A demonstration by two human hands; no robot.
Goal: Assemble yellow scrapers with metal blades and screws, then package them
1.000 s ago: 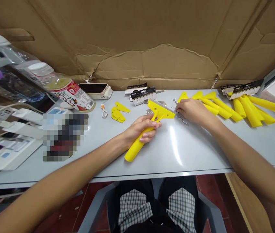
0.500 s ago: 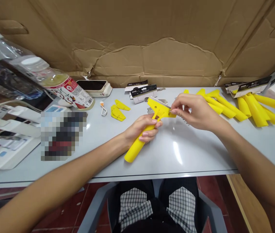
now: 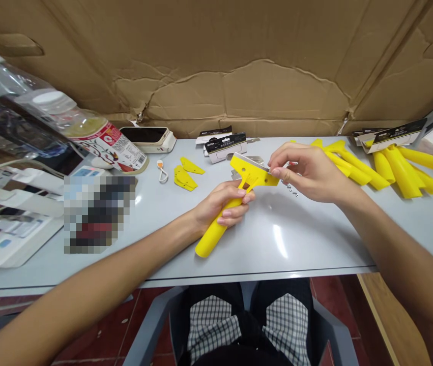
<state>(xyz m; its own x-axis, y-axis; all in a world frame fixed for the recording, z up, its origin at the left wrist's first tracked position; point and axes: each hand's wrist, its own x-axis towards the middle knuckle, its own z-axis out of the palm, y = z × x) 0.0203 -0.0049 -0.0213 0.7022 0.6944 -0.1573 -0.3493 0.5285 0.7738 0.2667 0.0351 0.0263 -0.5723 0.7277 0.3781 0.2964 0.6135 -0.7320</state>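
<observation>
My left hand [image 3: 228, 203] is wrapped round the handle of a yellow scraper [image 3: 211, 236], whose wide head points up and away. A thin metal blade [image 3: 252, 160] lies along the head's far edge. At the right end of the head, my right hand [image 3: 302, 170] has its thumb and forefinger pinched on the blade's end and the head's corner. Small screws [image 3: 292, 190] lie on the table just below my right hand. Behind the scraper head are metal pieces [image 3: 255, 159], partly covered by it.
Yellow plates [image 3: 184, 178], a white cable loop [image 3: 162, 172], a phone-like device [image 3: 149, 138] and a bottle [image 3: 111, 145] lie left. Black-and-white cards [image 3: 226, 147] are at the back. Yellow handles [image 3: 403, 170] pile up right. A power strip [image 3: 21, 239] is far left.
The scraper head has turned slightly, its right end a little nearer me. My right hand has shifted slightly and its fingers have moved, leaving more of the screws visible.
</observation>
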